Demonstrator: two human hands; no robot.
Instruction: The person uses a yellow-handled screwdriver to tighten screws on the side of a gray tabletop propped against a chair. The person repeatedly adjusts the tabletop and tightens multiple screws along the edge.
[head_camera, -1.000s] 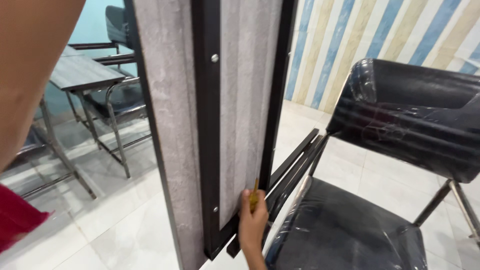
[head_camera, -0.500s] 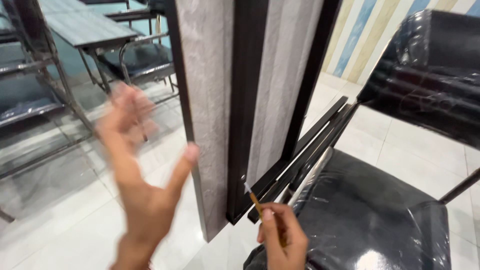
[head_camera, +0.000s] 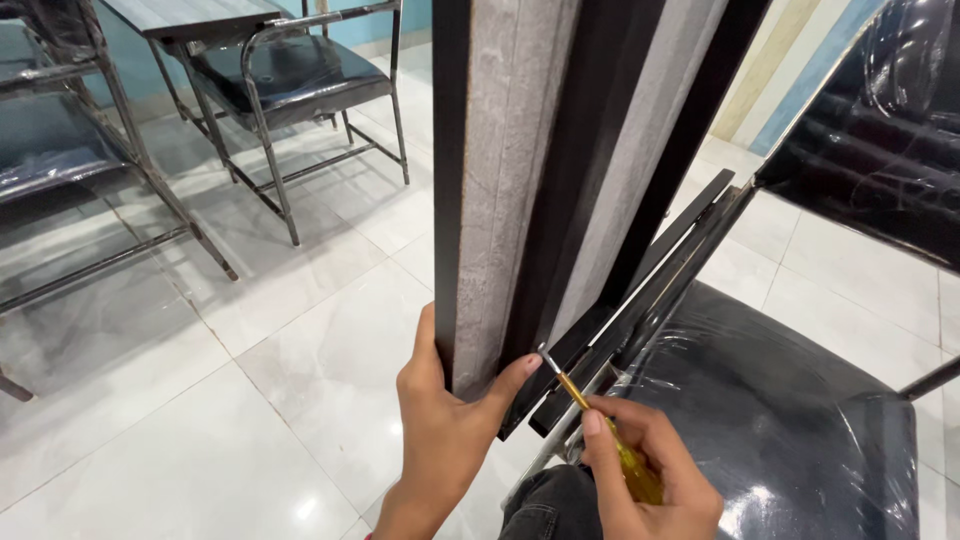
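A tall grey wooden board (head_camera: 510, 190) with black metal strips stands upright in front of me. My left hand (head_camera: 445, 425) grips its lower edge, thumb on the grey face. My right hand (head_camera: 650, 475) holds a yellow-handled screwdriver (head_camera: 600, 425). The screwdriver's metal tip touches the black metal frame (head_camera: 650, 280) at the bottom of the board. The board leans against a black padded chair (head_camera: 800, 410) wrapped in clear plastic, on my right.
White glossy floor tiles (head_camera: 250, 400) lie below. At the upper left stand a metal-framed chair (head_camera: 300, 80) with a black seat and a desk (head_camera: 190, 15). A striped wall (head_camera: 780, 70) is at the far right.
My left hand was waving in the air and has come down to grip the board's lower edge. My right hand has kept the screwdriver at the frame. The view has tilted down.
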